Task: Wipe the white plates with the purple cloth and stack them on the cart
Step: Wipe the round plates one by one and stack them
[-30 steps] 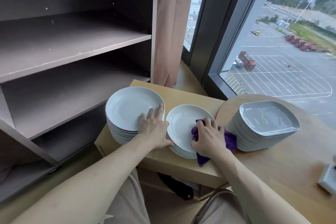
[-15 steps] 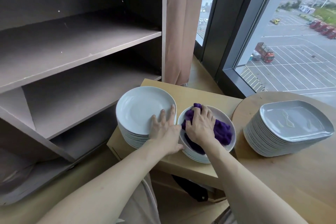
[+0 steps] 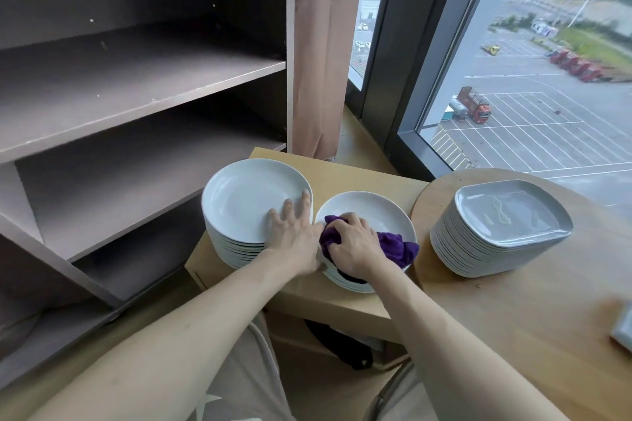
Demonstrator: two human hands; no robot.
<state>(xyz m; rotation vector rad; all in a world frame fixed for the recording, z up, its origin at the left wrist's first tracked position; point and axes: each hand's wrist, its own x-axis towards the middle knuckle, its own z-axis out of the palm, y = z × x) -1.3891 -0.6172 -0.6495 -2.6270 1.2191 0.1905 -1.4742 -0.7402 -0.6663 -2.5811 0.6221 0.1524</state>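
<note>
Two stacks of round white plates stand side by side on a light wooden cart top [image 3: 345,171]. The tall stack [image 3: 246,202] is on the left, a short stack [image 3: 369,212] on the right. My left hand [image 3: 294,236] lies flat with straight fingers on the right rim of the tall stack's top plate. My right hand [image 3: 352,246] grips a bunched purple cloth [image 3: 393,244] and presses it onto the near part of the short stack's top plate. The cloth hangs over that plate's near right rim.
A stack of grey rounded-square plates [image 3: 506,225] stands on a round wooden table [image 3: 513,311] to the right. A dark open shelf unit [image 3: 136,102] fills the left. A beige curtain [image 3: 318,55] and a window frame [image 3: 407,79] stand behind the cart.
My right hand has drawn the cloth back from the plate's far side toward its near side, bunching it tighter. My left hand stays flat on the tall stack.
</note>
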